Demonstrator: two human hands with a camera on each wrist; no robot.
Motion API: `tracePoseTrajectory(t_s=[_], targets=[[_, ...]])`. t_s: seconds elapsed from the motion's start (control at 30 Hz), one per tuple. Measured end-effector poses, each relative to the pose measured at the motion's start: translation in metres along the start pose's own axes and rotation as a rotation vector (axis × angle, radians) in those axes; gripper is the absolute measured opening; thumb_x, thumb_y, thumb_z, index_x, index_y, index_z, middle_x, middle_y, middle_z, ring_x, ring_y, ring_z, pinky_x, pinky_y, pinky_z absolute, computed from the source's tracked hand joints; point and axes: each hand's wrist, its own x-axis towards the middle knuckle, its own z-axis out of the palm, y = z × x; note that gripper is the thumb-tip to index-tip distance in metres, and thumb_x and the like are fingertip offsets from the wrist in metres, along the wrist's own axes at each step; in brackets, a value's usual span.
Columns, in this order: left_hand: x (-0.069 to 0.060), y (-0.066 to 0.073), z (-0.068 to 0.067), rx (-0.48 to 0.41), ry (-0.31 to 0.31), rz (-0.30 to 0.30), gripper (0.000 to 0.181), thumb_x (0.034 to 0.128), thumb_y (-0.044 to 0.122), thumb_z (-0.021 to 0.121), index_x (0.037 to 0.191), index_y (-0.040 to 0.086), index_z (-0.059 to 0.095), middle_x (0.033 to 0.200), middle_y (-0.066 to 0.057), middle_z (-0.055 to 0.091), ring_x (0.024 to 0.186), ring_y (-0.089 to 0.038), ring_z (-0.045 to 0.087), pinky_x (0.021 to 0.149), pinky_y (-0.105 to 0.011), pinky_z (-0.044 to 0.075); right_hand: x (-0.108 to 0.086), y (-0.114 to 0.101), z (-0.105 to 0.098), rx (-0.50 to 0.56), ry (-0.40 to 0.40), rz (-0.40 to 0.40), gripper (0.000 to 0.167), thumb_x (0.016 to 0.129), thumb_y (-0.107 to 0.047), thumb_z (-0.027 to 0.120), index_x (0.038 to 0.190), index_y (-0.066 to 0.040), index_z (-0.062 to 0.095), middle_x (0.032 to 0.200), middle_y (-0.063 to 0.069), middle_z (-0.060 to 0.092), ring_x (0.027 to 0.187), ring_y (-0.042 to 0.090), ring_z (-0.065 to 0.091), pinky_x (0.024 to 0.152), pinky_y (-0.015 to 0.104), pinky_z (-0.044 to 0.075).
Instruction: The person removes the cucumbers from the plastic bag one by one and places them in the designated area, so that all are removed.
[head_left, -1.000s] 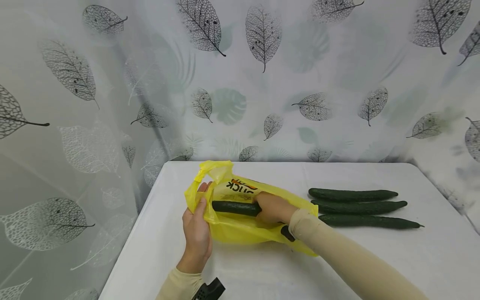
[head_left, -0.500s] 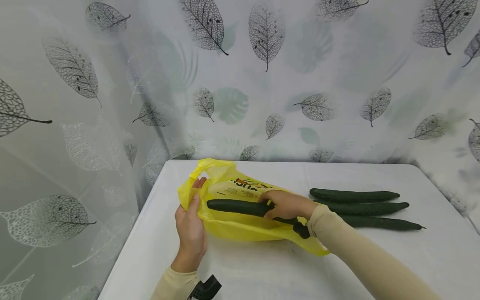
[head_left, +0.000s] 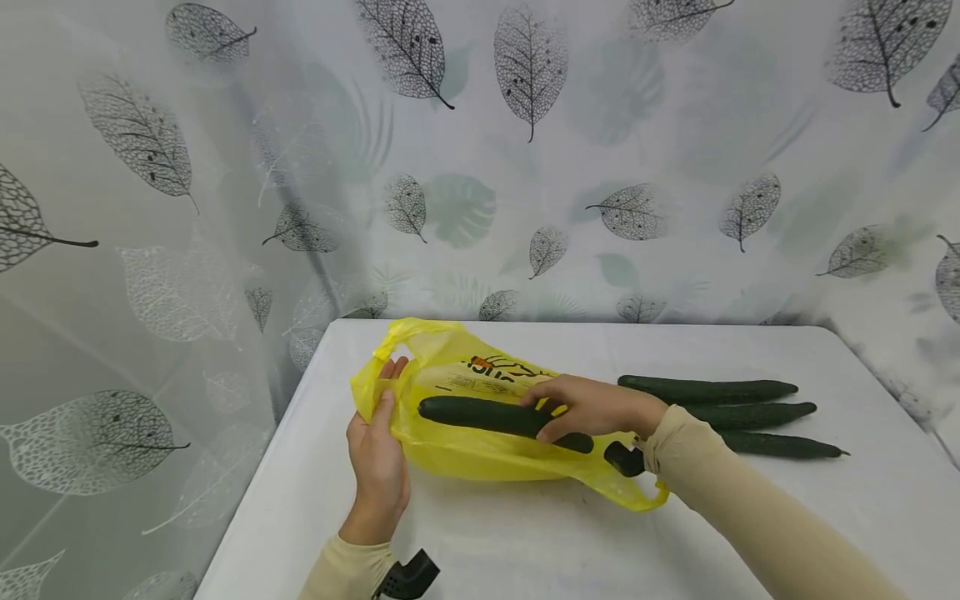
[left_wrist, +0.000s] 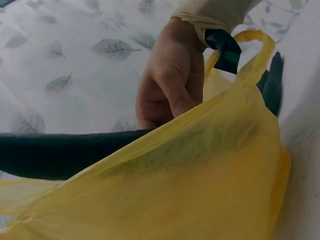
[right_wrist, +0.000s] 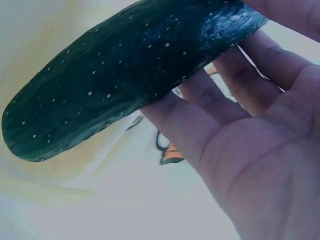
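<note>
A dark green cucumber (head_left: 487, 415) lies lengthwise over the yellow plastic bag (head_left: 480, 467), its two ends showing in the head view. My right hand (head_left: 592, 408) holds it near its right end, fingers on the far side and thumb on the near side. Close up in the right wrist view, the fingers curl against the speckled cucumber (right_wrist: 115, 75). At the bag's left end, my left hand (head_left: 378, 467) supports the rim with straight fingers, their tips partly behind the plastic. In the left wrist view, the bag (left_wrist: 200, 185) hides part of the cucumber (left_wrist: 60, 152).
Several other things surround the hands: three cucumbers (head_left: 708, 390) lie side by side at the right of the white table (head_left: 510, 550). A leaf-patterned curtain (head_left: 450, 150) hangs behind and left of it. Part of the lowest cucumber is behind the right sleeve (head_left: 750, 500).
My right hand has shifted right along the cucumber, its grip loosening, and the cucumber's right end now shows. My left hand has moved slightly left with the bag's rim.
</note>
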Motion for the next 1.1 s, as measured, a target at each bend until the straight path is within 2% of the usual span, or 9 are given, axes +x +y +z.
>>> tracePoseTrajectory(t_s=[0.13, 0.33, 0.47, 0.57, 0.77, 0.9, 1.1], targets=[[0.0, -0.001, -0.001, -0.006, 0.003, -0.015, 0.042, 0.1113, 0.015, 0.035, 0.151, 0.004, 0.041, 0.15, -0.005, 0.05, 0.138, -0.019, 0.046, 0.112, -0.031, 0.039, -0.007, -0.007, -0.006, 0.06, -0.011, -0.054, 0.05, 0.095, -0.024, 0.073, 0.14, -0.01, 0.057, 0.144, 0.008, 0.052, 0.132, 0.037, 0.048, 0.106, 0.052, 0.045], [0.0, -0.002, -0.002, -0.015, 0.01, -0.019, 0.042, 0.1113, 0.014, 0.034, 0.152, 0.003, 0.04, 0.153, -0.01, 0.046, 0.139, -0.02, 0.045, 0.114, -0.031, 0.037, -0.017, -0.018, -0.017, 0.23, -0.015, -0.086, 0.05, 0.096, -0.023, 0.072, 0.14, -0.007, 0.055, 0.148, 0.011, 0.048, 0.139, 0.036, 0.042, 0.111, 0.053, 0.04], [0.0, -0.003, -0.002, -0.012, 0.018, -0.019, 0.042, 0.1115, 0.014, 0.034, 0.151, 0.004, 0.041, 0.152, -0.009, 0.047, 0.139, -0.02, 0.045, 0.113, -0.03, 0.038, -0.025, -0.026, -0.025, 0.346, -0.016, -0.163, 0.04, 0.096, -0.017, 0.071, 0.134, -0.008, 0.059, 0.136, 0.012, 0.059, 0.129, 0.034, 0.053, 0.107, 0.052, 0.043], [0.0, -0.004, -0.002, -0.008, 0.02, -0.019, 0.042, 0.1116, 0.015, 0.034, 0.152, 0.004, 0.041, 0.151, -0.007, 0.049, 0.139, -0.019, 0.046, 0.114, -0.031, 0.037, -0.033, -0.032, -0.032, 0.421, -0.007, -0.209, 0.042, 0.097, -0.012, 0.069, 0.137, -0.006, 0.059, 0.131, 0.014, 0.063, 0.122, 0.034, 0.058, 0.107, 0.05, 0.044], [0.0, -0.005, -0.003, -0.015, 0.01, 0.002, 0.043, 0.1114, 0.013, 0.032, 0.153, 0.001, 0.036, 0.153, -0.009, 0.045, 0.141, -0.02, 0.042, 0.118, -0.038, 0.032, -0.053, -0.033, -0.048, 0.51, 0.066, -0.281, 0.05, 0.099, -0.004, 0.062, 0.148, -0.006, 0.05, 0.139, 0.019, 0.059, 0.131, 0.036, 0.053, 0.111, 0.048, 0.041], [0.0, -0.006, -0.004, -0.004, 0.011, 0.0, 0.044, 0.1114, 0.013, 0.032, 0.153, -0.001, 0.034, 0.153, -0.011, 0.044, 0.141, -0.021, 0.042, 0.118, -0.037, 0.032, -0.068, -0.028, -0.06, 0.532, 0.108, -0.343, 0.045, 0.1, 0.003, 0.056, 0.145, -0.002, 0.05, 0.136, 0.021, 0.058, 0.126, 0.039, 0.055, 0.108, 0.045, 0.045], [0.0, -0.006, -0.005, 0.022, 0.023, -0.022, 0.044, 0.1115, 0.016, 0.033, 0.153, 0.001, 0.034, 0.153, -0.009, 0.044, 0.14, -0.02, 0.041, 0.114, -0.029, 0.037, -0.091, -0.019, -0.075, 0.484, 0.157, -0.35, 0.043, 0.101, 0.007, 0.052, 0.143, 0.0, 0.05, 0.133, 0.018, 0.061, 0.122, 0.034, 0.059, 0.104, 0.04, 0.05]])
